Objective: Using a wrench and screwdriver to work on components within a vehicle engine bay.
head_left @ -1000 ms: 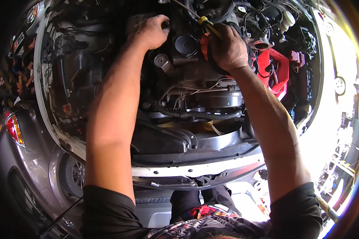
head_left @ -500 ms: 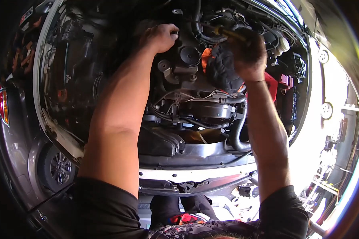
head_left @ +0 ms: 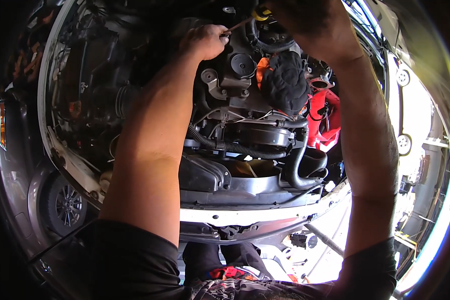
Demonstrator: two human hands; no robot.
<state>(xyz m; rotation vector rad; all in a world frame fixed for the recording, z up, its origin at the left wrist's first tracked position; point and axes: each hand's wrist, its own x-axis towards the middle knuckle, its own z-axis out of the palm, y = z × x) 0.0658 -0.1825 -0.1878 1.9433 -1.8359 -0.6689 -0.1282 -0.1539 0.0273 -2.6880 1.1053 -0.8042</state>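
I lean over an open engine bay (head_left: 245, 135). My left hand (head_left: 205, 41) reaches to the top of the engine, fingers curled and pinched at the tip of a thin metal screwdriver shaft (head_left: 239, 24). The shaft runs up and right to a yellow handle (head_left: 263, 12) at the edge of my right hand (head_left: 310, 22). That hand is raised close to the camera, in shadow, and closed on the handle. Its fingers are mostly hidden.
A black cloth (head_left: 285, 80) lies over an orange part on the engine, beside a red part (head_left: 326, 117). A black corrugated hose (head_left: 235, 147) crosses the middle. The white front panel (head_left: 245, 215) runs below. A neighbouring car's wheel (head_left: 67, 205) is at the left.
My head has moved nearer the engine. My right hand rose toward the top edge with the screwdriver, uncovering the black cloth. My left hand stayed on the engine top and now meets the shaft tip.
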